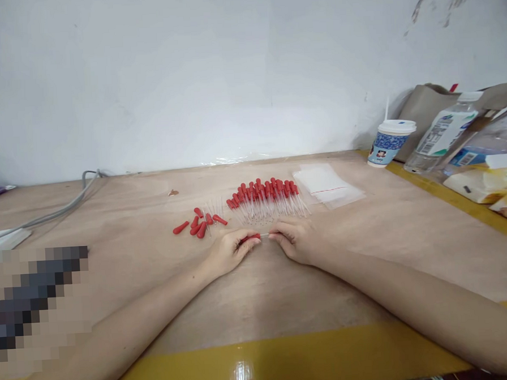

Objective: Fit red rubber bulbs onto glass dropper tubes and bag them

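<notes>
Between both hands, near the middle of the table, lies a dropper held level. My left hand (231, 250) pinches its red rubber bulb (252, 237). My right hand (293, 242) grips the thin glass tube (265, 235), with only a short length showing between the fingers. Just beyond the hands is a row of droppers with red bulbs (265, 194), their clear tubes pointing toward me. Several loose red bulbs (195, 227) are scattered to the left, and bare glass tubes (215, 209) lie beside them.
Clear plastic bags (329, 183) lie behind my right hand. A paper cup with a straw (389, 143), a plastic bottle (443, 132) and food packets (486, 183) crowd the right side. A grey cable (69, 206) runs along the left. Yellow tape (262, 359) edges the table.
</notes>
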A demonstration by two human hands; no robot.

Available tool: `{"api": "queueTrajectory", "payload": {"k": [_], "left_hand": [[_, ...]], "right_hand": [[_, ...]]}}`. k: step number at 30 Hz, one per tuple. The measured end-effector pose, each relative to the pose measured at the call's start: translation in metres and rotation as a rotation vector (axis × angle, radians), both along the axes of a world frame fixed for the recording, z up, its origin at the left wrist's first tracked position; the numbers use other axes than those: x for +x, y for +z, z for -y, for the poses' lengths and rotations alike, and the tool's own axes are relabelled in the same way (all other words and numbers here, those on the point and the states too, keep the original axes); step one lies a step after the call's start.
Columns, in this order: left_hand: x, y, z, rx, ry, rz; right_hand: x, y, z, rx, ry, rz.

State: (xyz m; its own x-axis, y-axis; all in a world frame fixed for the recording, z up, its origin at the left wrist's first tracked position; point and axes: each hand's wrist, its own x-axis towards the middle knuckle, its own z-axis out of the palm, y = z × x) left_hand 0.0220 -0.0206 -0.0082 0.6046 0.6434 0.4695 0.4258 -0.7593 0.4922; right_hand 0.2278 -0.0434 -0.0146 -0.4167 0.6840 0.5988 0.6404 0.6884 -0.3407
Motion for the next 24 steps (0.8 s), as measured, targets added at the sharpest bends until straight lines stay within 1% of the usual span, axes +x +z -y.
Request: {"api": "queueTrajectory", "payload": {"k": [2, 5, 8, 10, 14, 16, 24], "left_hand": [[0.0, 0.001, -0.001, 0.05, 0.026, 0.007], [0.0, 0.002, -0.003, 0.115, 0.033, 0.037], [-0.002, 0.003, -0.006, 0.122, 0.038, 0.057], [-0.003, 0.003, -0.007, 0.077, 0.034, 0.063], [-0.002, 0.001, -0.005, -0.106, 0.014, 0.126], [-0.002, 0.001, -0.004, -0.133, -0.004, 0.149], [-0.003, 0.003, -0.002, 0.002, -0.019, 0.035]], "right_hand": [[0.0, 0.001, 0.001, 0.05, -0.026, 0.03], [0.006, 0.004, -0.002, 0.067, 0.038, 0.022], [0.015, 0.006, -0.007, 0.061, 0.074, 0.011], [0.017, 0.006, -0.009, 0.067, 0.09, 0.005], [0.013, 0.002, -0.009, 0.112, 0.116, -0.029], [0.011, 0.001, -0.009, 0.132, 0.124, -0.02], [0.01, -0.003, -0.01, 0.156, 0.116, 0.097]]}}
